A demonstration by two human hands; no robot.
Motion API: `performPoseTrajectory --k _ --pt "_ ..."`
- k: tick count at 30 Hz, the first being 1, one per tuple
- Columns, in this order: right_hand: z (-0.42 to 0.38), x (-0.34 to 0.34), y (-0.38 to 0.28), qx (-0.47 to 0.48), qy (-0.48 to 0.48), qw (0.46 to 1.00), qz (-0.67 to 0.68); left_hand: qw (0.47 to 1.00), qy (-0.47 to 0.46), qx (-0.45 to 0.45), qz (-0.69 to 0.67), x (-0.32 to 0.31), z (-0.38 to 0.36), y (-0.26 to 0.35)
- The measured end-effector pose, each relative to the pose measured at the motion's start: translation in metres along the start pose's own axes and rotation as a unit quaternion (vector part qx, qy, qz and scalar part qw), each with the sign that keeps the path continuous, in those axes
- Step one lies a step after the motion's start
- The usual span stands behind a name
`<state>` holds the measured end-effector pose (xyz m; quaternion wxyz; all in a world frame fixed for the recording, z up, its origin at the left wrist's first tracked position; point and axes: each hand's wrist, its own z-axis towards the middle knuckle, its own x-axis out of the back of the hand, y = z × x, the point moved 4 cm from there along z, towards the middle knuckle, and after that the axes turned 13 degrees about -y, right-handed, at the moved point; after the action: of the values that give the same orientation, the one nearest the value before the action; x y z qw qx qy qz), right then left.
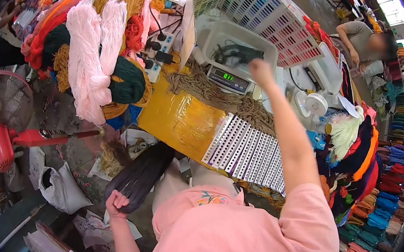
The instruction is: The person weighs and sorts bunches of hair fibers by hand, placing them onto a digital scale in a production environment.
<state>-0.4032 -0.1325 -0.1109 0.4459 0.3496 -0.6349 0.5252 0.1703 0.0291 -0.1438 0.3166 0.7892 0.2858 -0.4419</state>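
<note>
My left hand is closed around the lower end of a dark grey-purple yarn hank beside my lap. At the right edge of a clear plastic tray, my right hand is raised, blurred, its fingers drawn together; what they hold, if anything, cannot be made out. Dark green yarn lies loose in the tray. Under the tray is a digital scale with a lit green display. A brown yarn hank stretches along the table in front of the scale.
Punched white cards lie on the yellow tabletop. Coloured yarn hanks are heaped at the left, near a power strip and a red fan. A small white fan stands right. Another person is at the upper right.
</note>
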Motion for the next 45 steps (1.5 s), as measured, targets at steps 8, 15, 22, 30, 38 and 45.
performPoseTrajectory --k 8,15,22,30,38,45 --pt "-0.113 -0.07 -0.029 -0.105 0.104 0.977 0.155 0.957 -0.257 0.115 0.064 -0.123 0.053 -0.036" --pt "-0.199 -0.084 -0.119 -0.152 0.015 0.919 0.363 0.912 -0.335 0.18 0.155 -0.195 0.108 -0.077" --pt "-0.196 -0.018 -0.165 -0.085 0.06 0.88 0.463 0.935 -0.18 0.12 0.283 -0.208 0.124 -0.091" --pt "-0.214 0.006 -0.231 -0.133 -0.069 0.737 0.659 0.933 -0.233 0.113 0.251 -0.211 0.118 -0.103" --pt "-0.212 0.004 -0.243 -0.102 -0.102 0.673 0.725 0.937 -0.254 0.157 0.181 -0.204 0.103 -0.1" --pt "-0.216 0.004 -0.245 -0.091 -0.141 0.529 0.832 0.942 -0.262 0.128 0.165 -0.214 0.094 -0.092"
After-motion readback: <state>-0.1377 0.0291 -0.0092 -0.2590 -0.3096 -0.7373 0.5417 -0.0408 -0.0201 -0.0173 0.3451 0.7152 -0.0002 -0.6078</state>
